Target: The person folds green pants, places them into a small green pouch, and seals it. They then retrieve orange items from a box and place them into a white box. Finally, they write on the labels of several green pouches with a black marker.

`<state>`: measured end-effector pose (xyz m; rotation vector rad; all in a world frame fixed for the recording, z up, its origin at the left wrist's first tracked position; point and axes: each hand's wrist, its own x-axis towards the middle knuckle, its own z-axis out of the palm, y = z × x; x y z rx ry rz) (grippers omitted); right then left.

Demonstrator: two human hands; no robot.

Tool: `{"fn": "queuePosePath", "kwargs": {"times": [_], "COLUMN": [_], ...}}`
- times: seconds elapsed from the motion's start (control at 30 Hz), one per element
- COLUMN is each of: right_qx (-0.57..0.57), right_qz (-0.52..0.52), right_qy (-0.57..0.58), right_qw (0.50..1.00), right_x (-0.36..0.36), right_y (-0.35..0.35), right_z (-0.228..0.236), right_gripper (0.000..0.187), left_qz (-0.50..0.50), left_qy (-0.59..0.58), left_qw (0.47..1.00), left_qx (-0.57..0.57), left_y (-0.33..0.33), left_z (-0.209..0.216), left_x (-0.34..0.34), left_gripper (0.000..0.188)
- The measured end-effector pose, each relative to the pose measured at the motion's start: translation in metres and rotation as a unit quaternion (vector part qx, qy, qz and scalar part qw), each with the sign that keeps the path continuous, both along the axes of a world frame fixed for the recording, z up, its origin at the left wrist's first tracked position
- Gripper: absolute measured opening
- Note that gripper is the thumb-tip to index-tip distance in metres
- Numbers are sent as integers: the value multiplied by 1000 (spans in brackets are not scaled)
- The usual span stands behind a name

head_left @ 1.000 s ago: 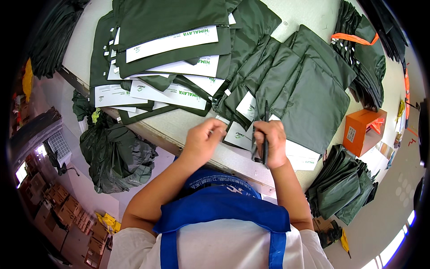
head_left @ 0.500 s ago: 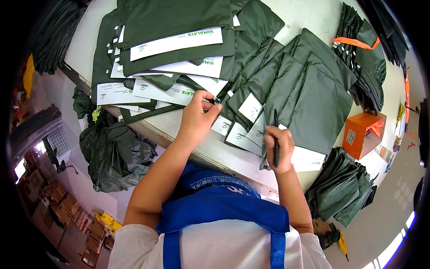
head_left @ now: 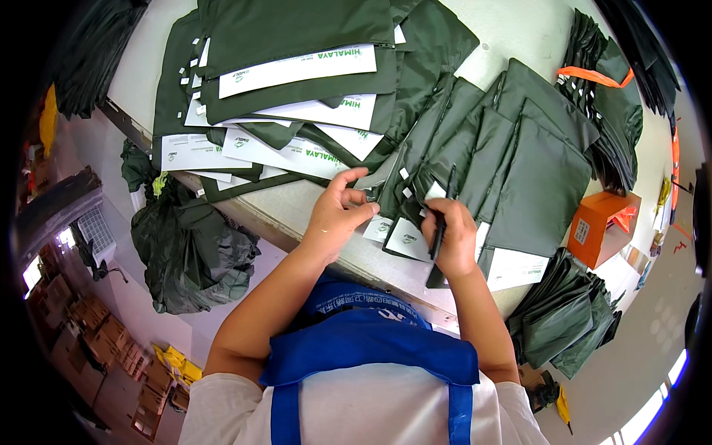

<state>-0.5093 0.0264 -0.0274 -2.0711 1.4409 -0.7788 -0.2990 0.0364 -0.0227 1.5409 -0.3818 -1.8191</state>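
Dark green fabric bags (head_left: 547, 185) with white printed cards lie overlapping in a fanned row on the table before me. My left hand (head_left: 335, 215) is at the near left edge of this row, thumb and forefinger apart, with nothing visibly gripped. My right hand (head_left: 454, 236) is closed round a slim black pen-like tool (head_left: 439, 231), whose exact kind I cannot make out. Its fingertips are against the near end of a folded bag, by a white card (head_left: 436, 194). A neater stack of green bags (head_left: 297, 30) with white cards (head_left: 300, 70) lies to the left.
An orange box (head_left: 593, 233) stands at the right, near a bundle of bags (head_left: 612, 111) with an orange band. More dark green bags (head_left: 567, 311) hang by the table's right edge. Below the left edge sits a crumpled dark green heap (head_left: 196, 256).
My left fingers have spread from their pinch at the bag's edge and moved slightly down and right. My right hand has shifted left and up with the black tool, and the bags between have bunched.
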Motion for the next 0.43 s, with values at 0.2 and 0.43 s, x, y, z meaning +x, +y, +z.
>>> {"fn": "queuePosePath", "kwargs": {"times": [0.2,0.43], "right_qx": [51,53], "right_qz": [-30,-4], "right_qy": [6,22], "right_qw": [998,998], "right_x": [-28,-50], "right_y": [20,30], "right_z": [14,15], "right_gripper": [29,29], "left_qz": [18,-50], "left_qy": [-7,-316], "left_qw": [1000,918], "left_qx": [21,-233], "left_y": [0,7], "left_z": [-8,-14], "left_x": [4,4], "left_gripper": [32,28]}}
